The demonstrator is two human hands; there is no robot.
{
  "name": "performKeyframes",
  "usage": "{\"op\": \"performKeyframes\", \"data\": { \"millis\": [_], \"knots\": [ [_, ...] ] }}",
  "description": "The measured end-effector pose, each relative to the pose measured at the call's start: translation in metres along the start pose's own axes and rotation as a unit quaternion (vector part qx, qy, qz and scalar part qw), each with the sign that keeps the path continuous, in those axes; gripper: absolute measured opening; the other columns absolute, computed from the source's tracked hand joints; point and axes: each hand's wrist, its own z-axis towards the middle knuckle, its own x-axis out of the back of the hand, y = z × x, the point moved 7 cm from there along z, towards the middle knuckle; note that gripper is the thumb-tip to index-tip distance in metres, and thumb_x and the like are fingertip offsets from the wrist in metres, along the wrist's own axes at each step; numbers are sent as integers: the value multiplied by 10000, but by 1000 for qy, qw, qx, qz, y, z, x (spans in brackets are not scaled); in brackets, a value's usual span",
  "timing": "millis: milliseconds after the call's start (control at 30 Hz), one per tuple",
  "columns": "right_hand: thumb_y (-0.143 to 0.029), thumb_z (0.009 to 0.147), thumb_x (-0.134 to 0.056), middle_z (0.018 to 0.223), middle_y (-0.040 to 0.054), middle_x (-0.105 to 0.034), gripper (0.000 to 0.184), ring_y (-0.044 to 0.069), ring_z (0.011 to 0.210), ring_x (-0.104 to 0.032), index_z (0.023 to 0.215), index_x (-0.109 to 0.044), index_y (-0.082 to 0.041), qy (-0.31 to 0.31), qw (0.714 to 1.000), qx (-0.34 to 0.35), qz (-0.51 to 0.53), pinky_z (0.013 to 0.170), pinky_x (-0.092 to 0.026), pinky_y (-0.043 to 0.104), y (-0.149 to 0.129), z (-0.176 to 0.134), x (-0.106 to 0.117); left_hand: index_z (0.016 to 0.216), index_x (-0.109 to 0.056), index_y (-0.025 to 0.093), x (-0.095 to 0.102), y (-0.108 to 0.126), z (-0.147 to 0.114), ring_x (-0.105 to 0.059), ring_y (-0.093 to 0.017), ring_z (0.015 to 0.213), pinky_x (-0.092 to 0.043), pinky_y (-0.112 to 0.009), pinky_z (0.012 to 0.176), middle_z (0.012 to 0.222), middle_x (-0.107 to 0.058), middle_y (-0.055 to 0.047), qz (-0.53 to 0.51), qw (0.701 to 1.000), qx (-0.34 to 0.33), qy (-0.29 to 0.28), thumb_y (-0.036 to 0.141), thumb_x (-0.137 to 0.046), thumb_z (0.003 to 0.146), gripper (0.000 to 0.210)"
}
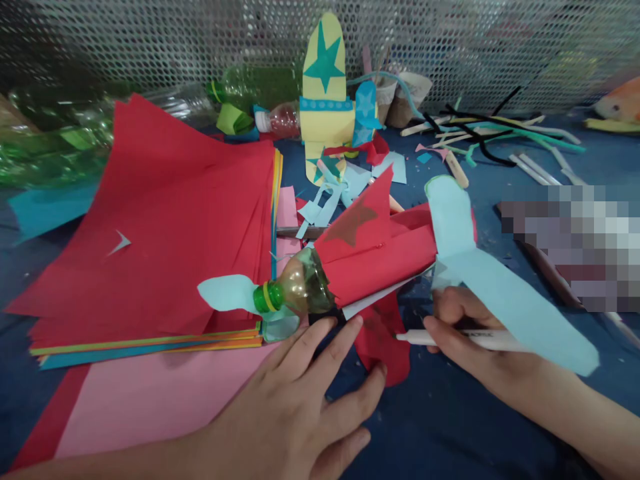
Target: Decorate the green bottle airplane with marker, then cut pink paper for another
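A plastic bottle (304, 277) wrapped in red paper lies on its side, dressed up as a plane. Its green cap (268, 297) bears a light blue paper propeller (227, 292), and light blue paper pieces (520, 293) stand at the tail. One upper red wing carries a dark star (353, 227). My left hand (310, 393) lies spread below the bottle, a fingertip on the lower red wing (384, 340). In my right hand (465, 327) is a white marker (470, 339), its tip at that wing's edge. The tail paper partly covers this hand and marker.
A stack of coloured paper (175, 233), red on top, fills the left. Behind stand a yellow paper plane (326, 120) with teal stars, green bottles (265, 87) and a perforated metal screen (165, 40). Scraps, scissors (303, 232) and pipe cleaners (500, 130) lie around on the dark blue table.
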Motion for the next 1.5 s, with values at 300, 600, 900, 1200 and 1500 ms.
{"op": "performKeyframes", "data": {
  "millis": [300, 600, 900, 1200, 1500],
  "knots": [
    [-161, 852, -516, 577, -46, -428, 258, 131, 521, -448, 671, -353, -247, 20, 999, 29, -27, 561, -395, 272, -7, 2, 8, 1323, -563, 348, -2, 0, -3, -463, -307, 1271, -483, -459, 971, 1448, -473, -96, 3, 1000, -3, -9, 382, -409, 1009, 352],
    [-166, 843, -495, 586, -36, -428, 231, 142, 534, -452, 675, -357, -244, 23, 998, 19, -59, 591, -400, 288, -5, 1, 9, 1321, -565, 356, 2, -1, 1, -469, -305, 1259, -481, -438, 970, 1436, -488, -81, 4, 1000, 0, -8, 395, -410, 1010, 350],
    [-175, 851, -468, 598, -44, -412, 219, 128, 521, -446, 690, -335, -243, 45, 995, 28, -81, 579, -407, 262, -7, -3, 7, 1317, -567, 366, 0, -1, 0, -473, -298, 1261, -497, -441, 949, 1432, -498, -80, 17, 1000, -6, 3, 415, -383, 1007, 364],
    [-181, 869, -492, 597, -46, -446, 229, 126, 525, -462, 704, -347, -246, 30, 996, 39, -76, 571, -415, 256, -6, -2, 9, 1301, -582, 363, 2, 1, 1, -505, -302, 1241, -513, -450, 931, 1421, -516, -76, 22, 1000, 1, 2, 390, -402, 999, 353],
    [-234, 897, -501, 580, -52, -389, 293, 113, 503, -421, 653, -341, -239, 11, 1000, -7, 5, 520, -382, 258, 0, 2, 0, 1292, -588, 367, 1, 0, -1, -513, -315, 1235, -523, -472, 912, 1410, -526, -82, 23, 1000, -1, 1, 384, -383, 1000, 357]
  ]
}}
